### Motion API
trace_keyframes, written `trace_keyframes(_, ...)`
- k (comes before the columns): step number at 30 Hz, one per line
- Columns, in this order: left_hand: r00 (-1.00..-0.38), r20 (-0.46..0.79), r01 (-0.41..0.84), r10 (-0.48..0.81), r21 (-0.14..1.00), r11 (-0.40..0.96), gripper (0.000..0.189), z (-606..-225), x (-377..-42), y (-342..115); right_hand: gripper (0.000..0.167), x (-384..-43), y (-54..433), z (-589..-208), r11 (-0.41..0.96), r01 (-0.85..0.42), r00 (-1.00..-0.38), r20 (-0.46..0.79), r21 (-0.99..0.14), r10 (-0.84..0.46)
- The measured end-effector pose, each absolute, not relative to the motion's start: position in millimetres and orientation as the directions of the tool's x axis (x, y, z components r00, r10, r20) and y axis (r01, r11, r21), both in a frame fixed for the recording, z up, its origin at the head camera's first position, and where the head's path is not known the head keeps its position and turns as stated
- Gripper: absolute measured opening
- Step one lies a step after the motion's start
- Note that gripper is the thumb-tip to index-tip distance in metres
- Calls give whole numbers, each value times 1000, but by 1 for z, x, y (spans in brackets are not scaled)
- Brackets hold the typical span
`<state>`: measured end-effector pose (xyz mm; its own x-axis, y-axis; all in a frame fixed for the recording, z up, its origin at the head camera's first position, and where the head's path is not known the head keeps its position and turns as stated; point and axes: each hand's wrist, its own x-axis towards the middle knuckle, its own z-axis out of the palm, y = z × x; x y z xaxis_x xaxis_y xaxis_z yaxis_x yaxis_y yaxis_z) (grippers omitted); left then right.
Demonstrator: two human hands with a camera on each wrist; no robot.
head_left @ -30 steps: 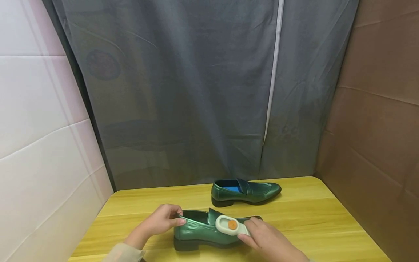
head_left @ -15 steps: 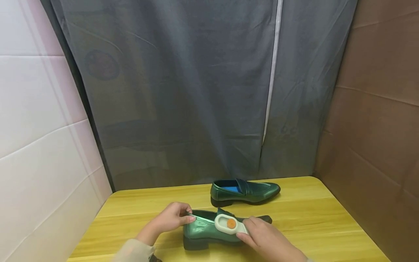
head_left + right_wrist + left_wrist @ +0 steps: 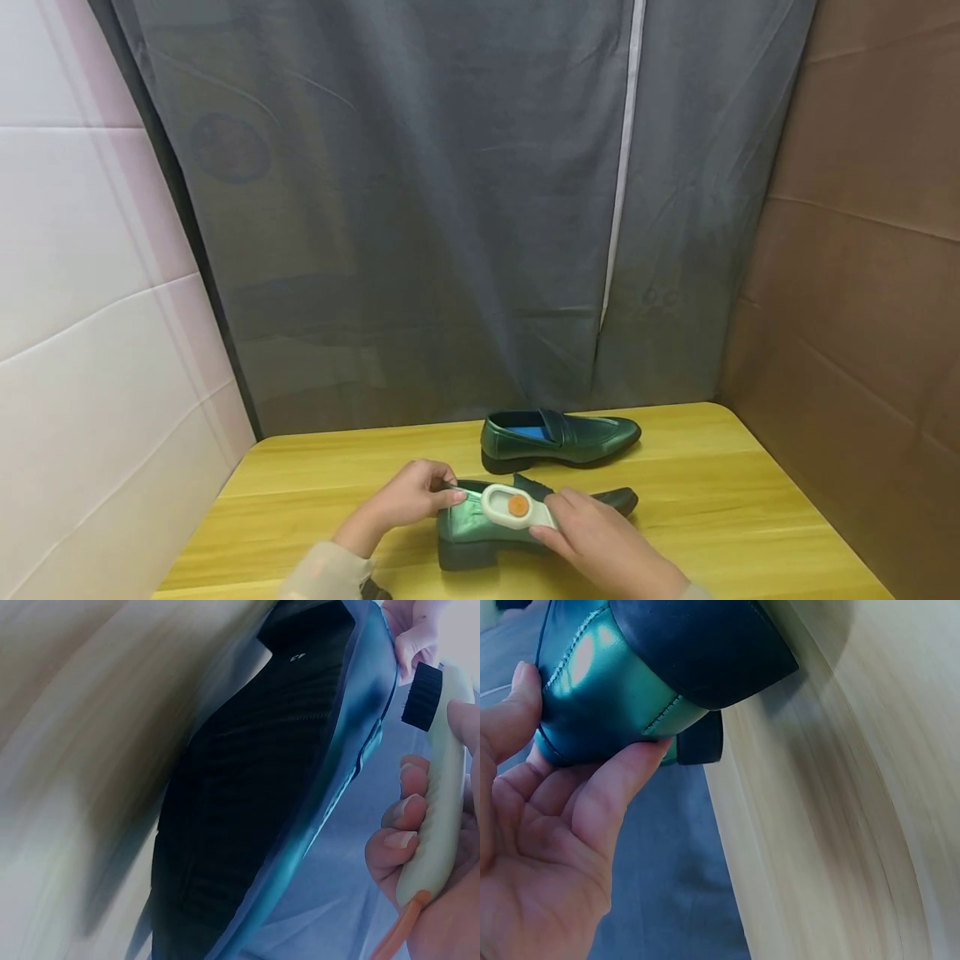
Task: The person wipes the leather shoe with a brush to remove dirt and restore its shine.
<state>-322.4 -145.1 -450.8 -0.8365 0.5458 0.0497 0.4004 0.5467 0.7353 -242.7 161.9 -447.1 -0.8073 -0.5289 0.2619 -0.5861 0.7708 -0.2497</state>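
Observation:
A metallic green loafer (image 3: 468,525) is held low over the table, toe to the right. My left hand (image 3: 412,496) pinches its back collar between thumb and fingers. In the left wrist view, the black heel block (image 3: 705,652) faces the table. My right hand (image 3: 600,537) grips a shoe brush (image 3: 501,504) with a cream handle and an orange disc. The right wrist view shows the brush's short black bristles (image 3: 425,696) facing the shoe's upper and an orange cord (image 3: 401,926) at the handle end. The loafer's dark sole (image 3: 247,772) is tilted into view there.
A second green loafer (image 3: 600,439) with a blue insole stands behind, toe to the right. The yellow wood-grain table (image 3: 750,500) ends at a grey curtain (image 3: 420,250). A white panel (image 3: 112,292) flanks the left, a brown one (image 3: 862,250) the right.
My left hand has moved right, carrying the green loafer with it. The brush in my right hand has shifted a little left along the shoe's side, toward the heel.

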Motion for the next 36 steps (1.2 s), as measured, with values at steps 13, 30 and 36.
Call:
trace_keyframes(13, -851, 21, 314, 524, 821, 476, 20, -457, -326, -137, 43, -251, 146, -449, 758, -627, -765, 328, -179, -555)
trace_keyframes(30, -866, -67, 50, 496, 975, 219, 29, -478, -327, -146, 44, -260, 128, -451, 767, -632, -740, 379, -109, -556)
trace_keyframes(36, -861, -95, -26, 499, 989, 144, 29, -483, -326, -146, 45, -265, 121, -452, 790, -604, -764, 360, -108, -535)
